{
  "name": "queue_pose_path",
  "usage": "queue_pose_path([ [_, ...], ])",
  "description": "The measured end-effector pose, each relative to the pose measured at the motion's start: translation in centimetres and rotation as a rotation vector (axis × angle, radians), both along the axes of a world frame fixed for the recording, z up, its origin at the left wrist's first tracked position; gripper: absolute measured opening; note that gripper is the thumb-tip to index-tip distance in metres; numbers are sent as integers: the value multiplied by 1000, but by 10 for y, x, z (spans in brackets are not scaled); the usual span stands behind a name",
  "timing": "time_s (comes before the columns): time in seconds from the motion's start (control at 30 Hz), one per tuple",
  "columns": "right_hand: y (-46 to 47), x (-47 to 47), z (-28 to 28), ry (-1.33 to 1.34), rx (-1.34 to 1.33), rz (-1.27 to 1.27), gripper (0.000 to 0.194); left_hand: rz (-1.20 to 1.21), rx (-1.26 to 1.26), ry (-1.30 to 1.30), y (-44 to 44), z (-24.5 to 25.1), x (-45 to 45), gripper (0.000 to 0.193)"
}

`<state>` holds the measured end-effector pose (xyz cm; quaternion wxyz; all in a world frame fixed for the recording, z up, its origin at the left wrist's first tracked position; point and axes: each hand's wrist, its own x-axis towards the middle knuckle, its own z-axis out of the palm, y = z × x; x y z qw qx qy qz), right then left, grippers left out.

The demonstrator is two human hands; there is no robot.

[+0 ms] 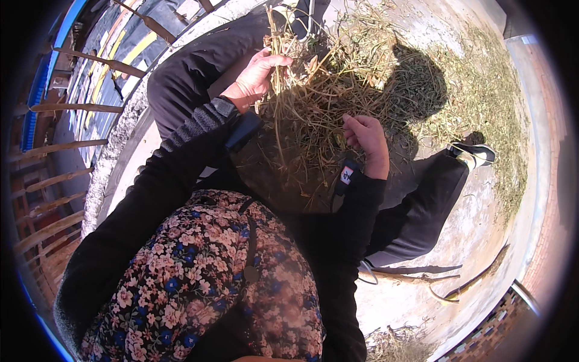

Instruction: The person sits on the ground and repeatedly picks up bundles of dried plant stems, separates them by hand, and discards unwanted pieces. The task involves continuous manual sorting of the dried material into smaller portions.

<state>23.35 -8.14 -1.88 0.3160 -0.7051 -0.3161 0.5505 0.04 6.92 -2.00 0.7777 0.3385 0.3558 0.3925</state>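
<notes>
My left hand point(258, 78) grips a bunch of dry plant stalks point(277, 86) at the left side of a loose heap, with its thumb laid across them. The stalks are pale, thin and leafy, and some stand upward past the hand. Over the near right part of the heap is my right hand point(367, 135), its fingers curled in and nothing visible between them. The heap of dried plants point(334, 95) lies tangled on the ground between my legs, partly in shadow.
Chopped dry plant litter point(493, 99) covers the ground at right. Wooden sticks point(416, 275) lie near my right leg point(420, 208). My left leg point(194, 72) is bent beside a rough concrete edge point(113, 149), with a wooden-pole railing point(77, 107) beyond it.
</notes>
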Motion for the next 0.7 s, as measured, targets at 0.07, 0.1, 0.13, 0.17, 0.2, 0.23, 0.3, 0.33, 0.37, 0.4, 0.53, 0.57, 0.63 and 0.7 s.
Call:
queue_pose_path([
  [0.07,-1,2,-12,-170,-167,97,39,-14,-15,5,4,-11,-3,30],
  [0.1,0,0,-19,-243,-235,155,42,-69,-52,-18,7,-16,-5,29],
  [0.13,1,-4,-26,-299,-252,156,45,-125,-91,-42,8,-21,-8,29],
  [0.17,3,-9,-34,-377,-232,127,46,-166,-133,-41,10,-26,-9,28],
  [0.2,6,-17,-42,-457,-206,100,48,-173,-98,-18,10,-30,-8,29],
  [0.23,9,-23,-49,-536,-181,74,51,-169,-94,31,10,-34,-7,28],
  [0.3,13,-31,-56,-560,-87,6,54,-172,-87,125,9,-37,-6,28],
  [0.33,13,-33,-57,-591,-23,-25,54,-213,-70,118,9,-37,-6,29],
  [0.37,13,-34,-57,-622,42,-57,54,-247,-118,140,7,-36,-4,30],
  [0.4,14,-34,-57,-569,72,-59,53,-280,-165,163,5,-33,-3,31],
  [0.53,21,-46,-56,-588,259,-54,48,-388,-164,472,-12,-20,3,59],
  [0.57,22,-52,-57,-653,322,-52,46,-373,-169,611,-16,-17,7,65],
  [0.63,26,-65,-59,-382,487,-150,32,-502,-92,530,-21,-11,15,74],
  [0.7,30,-79,-59,-126,544,-238,28,-593,-30,428,-23,-5,19,77],
])
